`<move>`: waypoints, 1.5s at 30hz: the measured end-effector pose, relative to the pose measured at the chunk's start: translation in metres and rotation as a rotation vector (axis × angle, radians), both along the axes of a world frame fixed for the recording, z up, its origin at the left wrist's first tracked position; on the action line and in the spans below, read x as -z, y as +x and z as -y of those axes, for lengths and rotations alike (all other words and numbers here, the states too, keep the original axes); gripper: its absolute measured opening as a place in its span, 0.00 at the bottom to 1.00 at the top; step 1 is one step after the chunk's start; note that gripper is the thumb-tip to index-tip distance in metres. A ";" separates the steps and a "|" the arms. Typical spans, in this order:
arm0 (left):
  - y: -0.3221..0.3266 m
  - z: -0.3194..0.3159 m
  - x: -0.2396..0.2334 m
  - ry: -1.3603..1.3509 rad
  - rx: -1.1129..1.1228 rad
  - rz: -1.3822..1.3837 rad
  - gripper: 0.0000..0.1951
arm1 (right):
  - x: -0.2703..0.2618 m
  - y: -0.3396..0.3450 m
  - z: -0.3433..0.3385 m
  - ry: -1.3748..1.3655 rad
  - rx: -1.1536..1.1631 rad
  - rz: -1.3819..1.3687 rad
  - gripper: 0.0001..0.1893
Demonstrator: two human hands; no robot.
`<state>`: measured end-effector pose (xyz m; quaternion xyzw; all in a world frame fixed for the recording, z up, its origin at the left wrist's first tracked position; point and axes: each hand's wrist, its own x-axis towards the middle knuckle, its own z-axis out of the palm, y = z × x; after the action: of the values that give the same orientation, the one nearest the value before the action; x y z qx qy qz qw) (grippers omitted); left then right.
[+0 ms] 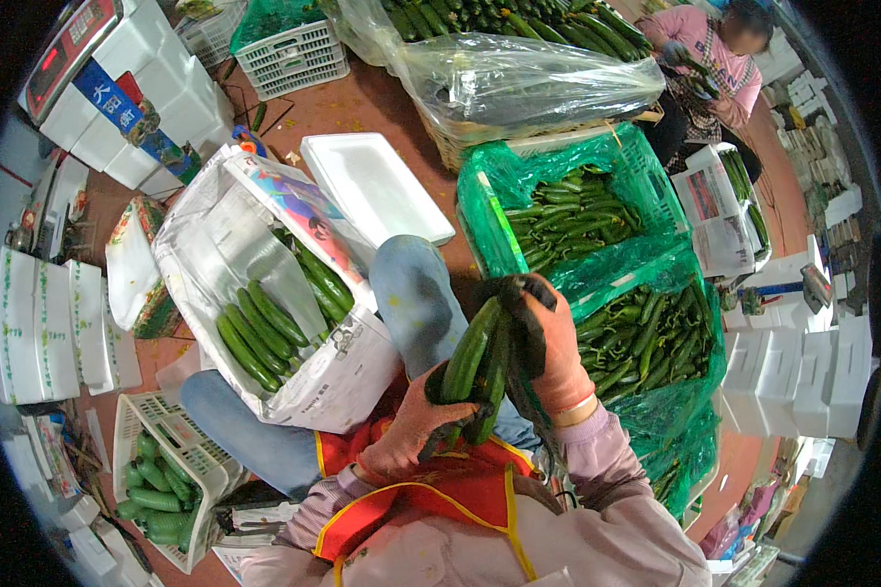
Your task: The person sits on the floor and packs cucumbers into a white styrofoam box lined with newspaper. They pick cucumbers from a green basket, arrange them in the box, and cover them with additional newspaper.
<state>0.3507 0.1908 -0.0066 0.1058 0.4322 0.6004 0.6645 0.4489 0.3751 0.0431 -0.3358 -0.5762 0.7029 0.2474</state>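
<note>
My left hand (405, 424), in an orange glove with dark palm coating, grips the lower part of a bunch of cucumbers (477, 367) above my lap. The same bunch is held near its top by my right hand (556, 345), gloved alike; its fingers are partly hidden behind the cucumbers. A paper-lined box (345, 381) stands before my left knee. Inside lie several dark green cucumbers (260, 326), with a clear plastic sheet (283, 282) between two groups. Right of my hands are crates lined with green plastic film (609, 279), holding small cucumbers (580, 213) and green peppers (646, 337).
A white foam lid (378, 187) lies beyond the box. Large cucumbers under clear plastic (528, 77) fill a wicker basket (448, 136). At lower left, a white crate (209, 469) holds ridged green vegetables (158, 491). Foam boxes and a digital scale (70, 55) stand left. Another person (712, 66) sits upper right.
</note>
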 end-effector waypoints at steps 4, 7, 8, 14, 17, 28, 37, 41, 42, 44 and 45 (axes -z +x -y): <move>0.001 0.001 -0.004 0.012 -0.049 -0.054 0.29 | 0.004 0.006 -0.031 1.121 -0.153 0.371 0.12; 0.003 0.001 -0.006 0.022 -0.257 0.110 0.26 | -0.011 0.016 -0.033 1.189 -0.186 0.837 0.11; 0.004 0.000 -0.005 -0.020 -0.338 0.093 0.23 | -0.018 0.020 -0.024 1.100 -0.230 0.664 0.12; 0.001 -0.005 0.009 -0.061 -0.547 0.048 0.18 | -0.035 0.032 0.056 0.348 -0.526 0.438 0.40; -0.008 0.018 0.013 -0.006 -0.655 -0.378 0.21 | -0.030 0.009 0.057 0.146 -0.357 0.248 0.42; -0.034 0.164 -0.034 -0.262 -0.889 -0.197 0.21 | 0.073 -0.244 0.120 1.192 -0.949 0.572 0.36; -0.060 0.172 -0.037 -0.052 -0.790 -0.211 0.24 | 0.085 -0.243 0.118 1.607 -1.022 0.677 0.17; -0.072 0.173 -0.038 -0.086 -0.783 -0.085 0.25 | -0.013 -0.191 0.063 1.270 -0.460 0.481 0.21; -0.072 0.172 -0.037 -0.052 -0.811 -0.008 0.22 | -0.038 -0.180 0.045 1.373 -0.277 0.362 0.13; -0.073 0.171 -0.031 -0.219 -0.682 -0.051 0.20 | -0.061 -0.165 0.047 1.650 -0.165 0.404 0.21; -0.074 0.170 -0.028 -0.215 -0.615 -0.064 0.20 | -0.067 -0.158 0.052 1.726 -0.087 0.582 0.24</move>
<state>0.2771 0.0209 0.0216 -0.0817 0.5254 0.7202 0.4457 0.2914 0.3227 0.1100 -0.1762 -0.9539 -0.0760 0.2309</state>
